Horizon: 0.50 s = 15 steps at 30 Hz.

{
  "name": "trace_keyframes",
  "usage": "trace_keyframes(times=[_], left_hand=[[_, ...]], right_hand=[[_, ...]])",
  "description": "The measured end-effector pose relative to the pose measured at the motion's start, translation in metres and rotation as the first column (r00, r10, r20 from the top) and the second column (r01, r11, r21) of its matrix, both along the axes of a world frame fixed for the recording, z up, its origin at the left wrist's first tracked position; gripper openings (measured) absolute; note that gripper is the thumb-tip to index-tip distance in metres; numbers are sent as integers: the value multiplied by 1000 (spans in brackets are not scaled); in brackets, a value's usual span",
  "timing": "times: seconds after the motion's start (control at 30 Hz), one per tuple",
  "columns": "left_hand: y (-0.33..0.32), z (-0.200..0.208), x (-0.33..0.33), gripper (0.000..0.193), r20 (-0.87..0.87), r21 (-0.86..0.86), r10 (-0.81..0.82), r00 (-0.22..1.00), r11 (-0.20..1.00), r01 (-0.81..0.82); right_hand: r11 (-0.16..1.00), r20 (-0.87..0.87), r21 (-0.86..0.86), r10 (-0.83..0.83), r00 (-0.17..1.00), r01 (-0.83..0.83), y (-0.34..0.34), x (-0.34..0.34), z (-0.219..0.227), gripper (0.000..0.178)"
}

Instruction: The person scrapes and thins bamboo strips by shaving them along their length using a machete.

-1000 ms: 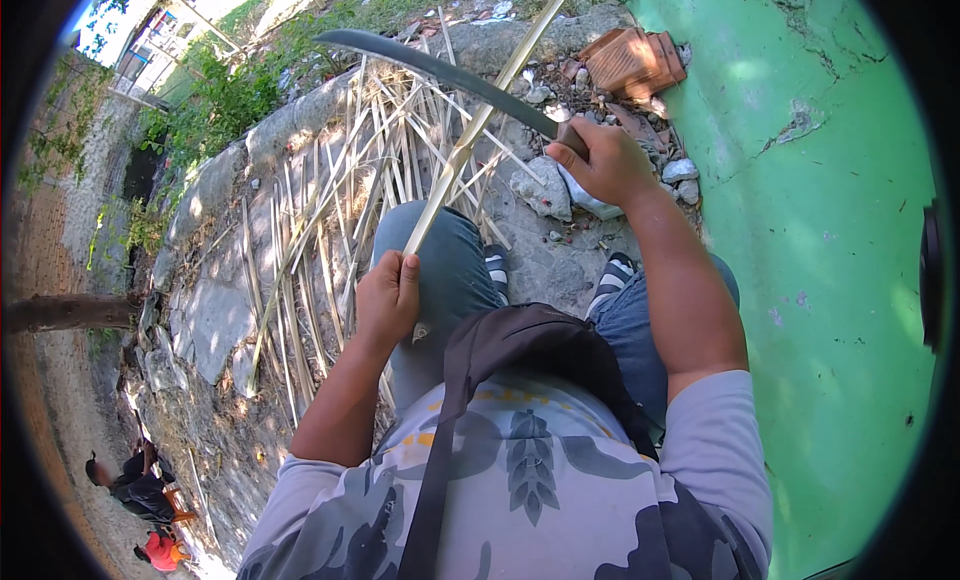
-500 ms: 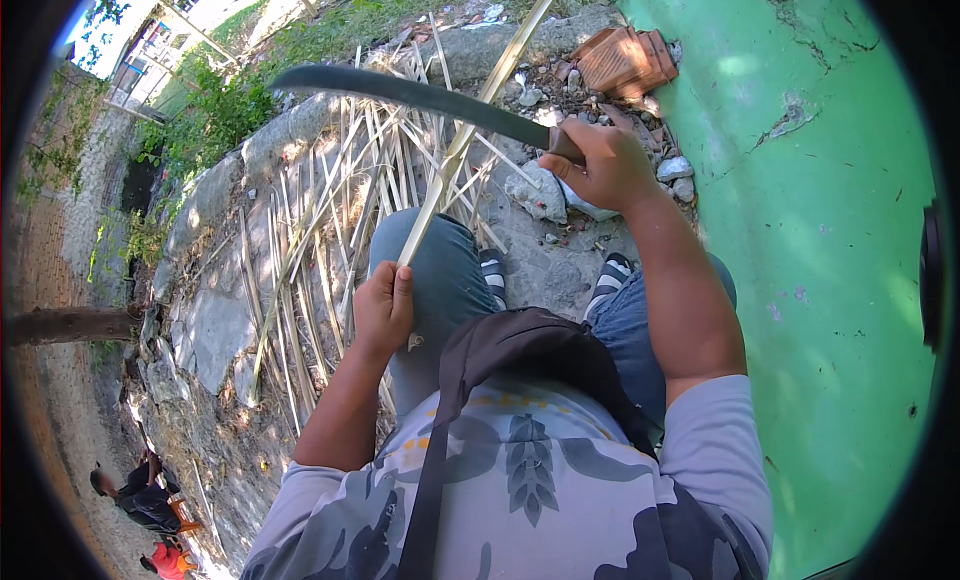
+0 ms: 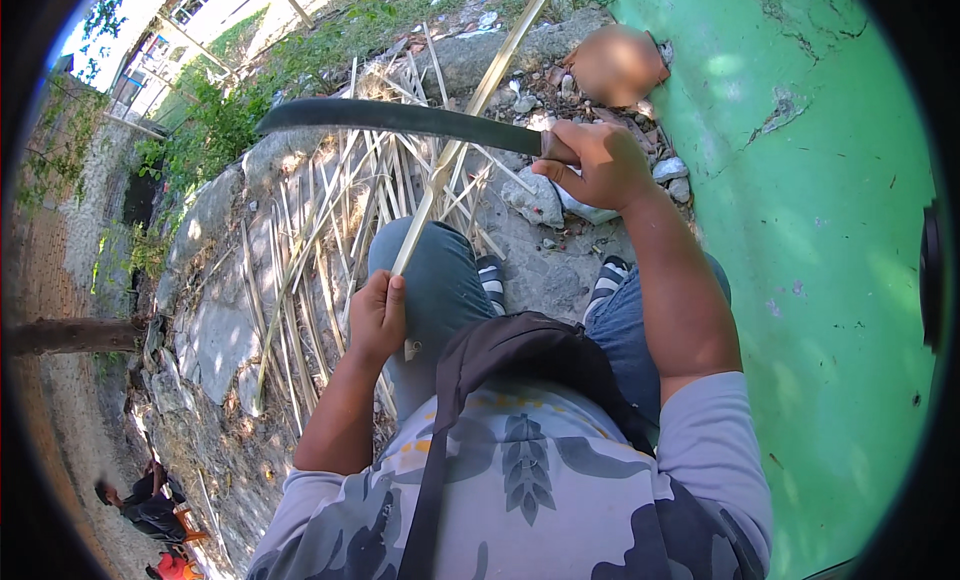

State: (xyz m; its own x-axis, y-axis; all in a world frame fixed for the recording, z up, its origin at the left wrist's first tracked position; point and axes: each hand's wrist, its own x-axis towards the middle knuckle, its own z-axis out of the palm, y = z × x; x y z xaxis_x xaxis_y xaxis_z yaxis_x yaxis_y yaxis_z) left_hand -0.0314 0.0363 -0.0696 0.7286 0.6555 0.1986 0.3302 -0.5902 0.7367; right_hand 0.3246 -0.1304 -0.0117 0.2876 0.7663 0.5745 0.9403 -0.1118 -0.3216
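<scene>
My left hand is closed around the lower end of a long, pale split strip, bamboo-like, beside my left knee. The strip slants up and away to the right, past the top of the picture. In my right hand, the handle of a machete is gripped above my right knee. Its long dark blade points left and crosses over the strip; I cannot tell whether they touch. Many similar loose strips lie in a crisscrossed heap on the ground beyond and left of my knees.
A green wall rises close on my right. Pale rocks and rubble lie ahead of my feet, with a blurred reddish-brown object behind. A black bag sits at my waist. People are at the far lower left.
The machete's tip has swung down toward me, so the blade lies more level across the strip. My left hand keeps its hold on the strip.
</scene>
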Motion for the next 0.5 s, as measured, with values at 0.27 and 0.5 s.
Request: trace_keyframes(times=[0.27,0.5], left_hand=[[-16,21,-59,42,-177,-159,-76,981,986,48],[-40,0,-63,41,-113,-340,9,994,939,-48]], right_hand=[[977,-389,54,-170,905,206,-16,32,-8,50],[988,9,-99,116,993,-115,-3,-21,3,49]])
